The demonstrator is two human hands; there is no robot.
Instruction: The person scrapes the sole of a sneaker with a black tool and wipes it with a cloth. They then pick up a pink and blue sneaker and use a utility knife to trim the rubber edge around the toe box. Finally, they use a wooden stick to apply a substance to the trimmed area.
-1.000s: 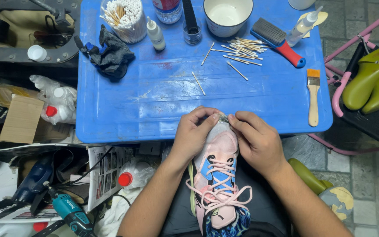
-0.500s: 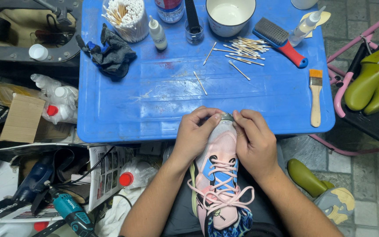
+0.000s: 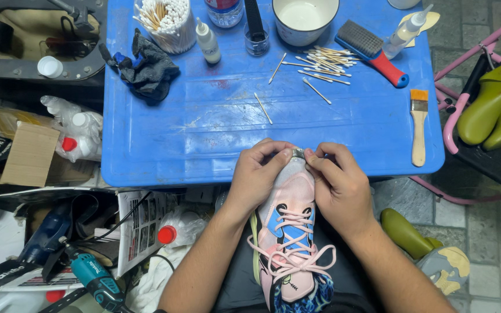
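My left hand (image 3: 259, 177) and right hand (image 3: 338, 182) sit close together, fingers curled inward, thumbs and fingertips pinching near each other. Both forearms angle up from below, converging, wrists slightly bent.

Open blue middle, crowded far edge and cluttered sides.

The middle of the blue counter (image 3: 204, 145) lay bare except for one stray cotton swab (image 3: 263, 108), leaving room to pass between the shoe (image 3: 290, 232) at the near edge and the things along the far edge. That far edge was blocked by a dark rag (image 3: 146, 66), a tub of swabs (image 3: 166, 23), a small dropper bottle (image 3: 208, 42), a glass (image 3: 257, 40), a white bowl (image 3: 305, 20), a scatter of swabs (image 3: 320, 61) and a scrub brush (image 3: 372, 52). A paintbrush (image 3: 418, 124) lay along the right edge. Left of the counter, bottles (image 3: 79, 136), a cardboard box (image 3: 13, 162) and a drill (image 3: 91, 278) crowded the floor; green shoe forms (image 3: 494, 107) stood to the right.
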